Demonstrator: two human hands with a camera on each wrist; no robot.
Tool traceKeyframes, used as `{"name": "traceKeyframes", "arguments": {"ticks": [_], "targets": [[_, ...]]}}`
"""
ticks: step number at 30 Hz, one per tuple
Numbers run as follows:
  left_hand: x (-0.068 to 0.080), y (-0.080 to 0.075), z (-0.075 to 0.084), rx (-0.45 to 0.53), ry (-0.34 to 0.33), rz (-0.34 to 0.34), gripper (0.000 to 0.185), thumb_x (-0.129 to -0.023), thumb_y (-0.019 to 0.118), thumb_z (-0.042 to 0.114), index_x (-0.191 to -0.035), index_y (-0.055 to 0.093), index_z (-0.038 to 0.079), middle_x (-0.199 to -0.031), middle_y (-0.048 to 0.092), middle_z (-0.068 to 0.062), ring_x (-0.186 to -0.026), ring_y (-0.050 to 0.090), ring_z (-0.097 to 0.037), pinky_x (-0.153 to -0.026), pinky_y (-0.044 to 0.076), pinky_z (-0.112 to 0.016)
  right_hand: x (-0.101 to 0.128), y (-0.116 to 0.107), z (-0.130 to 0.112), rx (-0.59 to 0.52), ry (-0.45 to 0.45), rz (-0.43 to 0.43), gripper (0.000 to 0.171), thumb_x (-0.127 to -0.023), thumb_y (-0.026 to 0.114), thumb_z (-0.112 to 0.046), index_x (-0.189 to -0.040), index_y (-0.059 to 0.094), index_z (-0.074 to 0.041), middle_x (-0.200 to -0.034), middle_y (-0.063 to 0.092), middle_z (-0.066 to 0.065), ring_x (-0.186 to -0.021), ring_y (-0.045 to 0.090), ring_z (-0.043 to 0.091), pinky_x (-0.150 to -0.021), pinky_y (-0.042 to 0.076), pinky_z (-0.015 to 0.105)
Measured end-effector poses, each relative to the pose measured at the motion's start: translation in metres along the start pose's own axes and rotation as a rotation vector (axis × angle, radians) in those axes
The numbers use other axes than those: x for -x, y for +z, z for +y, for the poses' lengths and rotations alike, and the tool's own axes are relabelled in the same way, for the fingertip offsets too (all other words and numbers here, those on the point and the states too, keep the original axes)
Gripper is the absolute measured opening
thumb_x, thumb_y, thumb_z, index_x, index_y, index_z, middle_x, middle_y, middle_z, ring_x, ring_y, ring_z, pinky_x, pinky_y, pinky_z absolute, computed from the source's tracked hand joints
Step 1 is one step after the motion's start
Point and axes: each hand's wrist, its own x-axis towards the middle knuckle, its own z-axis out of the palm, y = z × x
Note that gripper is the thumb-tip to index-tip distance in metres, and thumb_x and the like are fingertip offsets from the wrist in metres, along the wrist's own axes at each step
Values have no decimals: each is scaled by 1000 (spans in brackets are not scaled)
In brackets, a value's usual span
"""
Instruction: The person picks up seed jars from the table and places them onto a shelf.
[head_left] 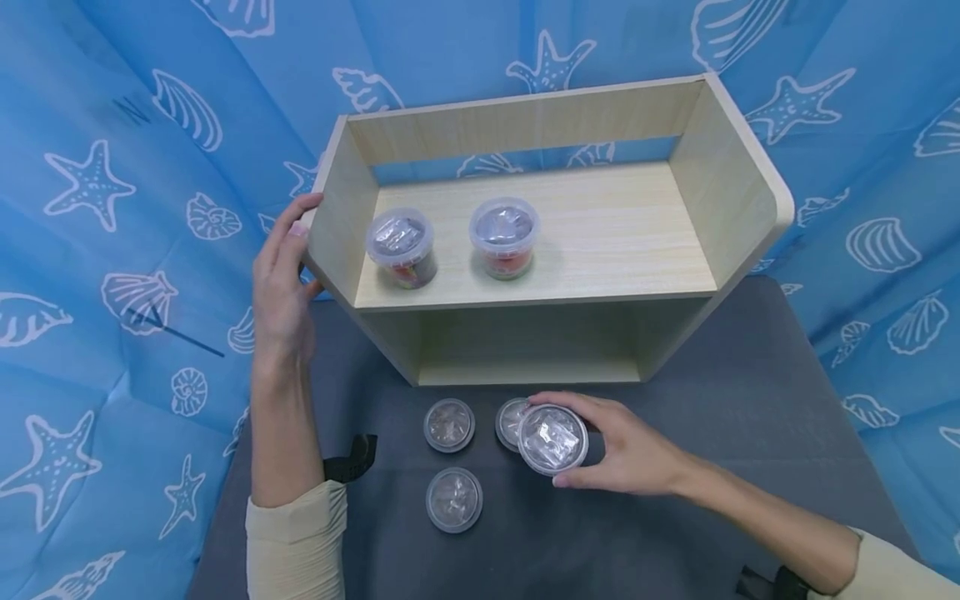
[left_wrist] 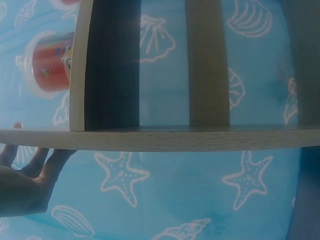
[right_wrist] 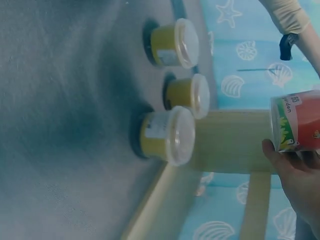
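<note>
My right hand (head_left: 611, 450) grips a clear-lidded tub (head_left: 552, 439) with a red label (right_wrist: 296, 122), held just above the grey table in front of the wooden shelf unit (head_left: 585, 250). Three more lidded tubs stand on the table: one (head_left: 448, 425) to the left, one (head_left: 453, 499) nearer me, and one (head_left: 510, 421) partly hidden behind the held tub. In the right wrist view these three show yellow contents (right_wrist: 165, 135). Two red-filled tubs (head_left: 401, 246) (head_left: 504, 236) stand on the upper shelf, at its left. My left hand (head_left: 285, 267) rests with straight fingers on the unit's left side panel (left_wrist: 160, 139).
The shelf's lower compartment (head_left: 525, 342) holds nothing visible. A blue curtain with shells and starfish (head_left: 112, 208) surrounds the table on all sides. The grey tabletop (head_left: 750, 400) extends to the right of the tubs.
</note>
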Motion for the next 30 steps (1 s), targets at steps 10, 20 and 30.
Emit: {"name": "traceKeyframes", "arguments": {"ticks": [10, 20, 30], "targets": [[0, -1, 0, 1, 2, 1, 36, -105, 45, 34, -135, 60, 21, -137, 49, -5, -119, 46, -26, -96, 32, -63, -4, -26, -20, 9, -25, 21, 82, -74, 89, -19, -146, 48, -20, -134, 58, -5, -122, 55, 15, -102, 41, 25], [0, -1, -1, -14, 3, 2, 36, -105, 45, 35, -135, 61, 22, -138, 49, -4, -121, 45, -26, -97, 31, -65, -15, -57, -38, -94, -24, 43, 81, -76, 83, 0, -146, 45, -7, -138, 54, 3, -120, 56, 16, -95, 48, 23], [0, 0, -1, -22, 4, 2, 37, -105, 46, 36, -135, 60, 23, -139, 48, -4, -121, 44, -26, -95, 32, -65, -25, -87, -59, -21, -41, 96, 82, -77, 79, 9, -149, 43, -9, -140, 52, 9, -118, 57, 12, -94, 47, 19]]}}
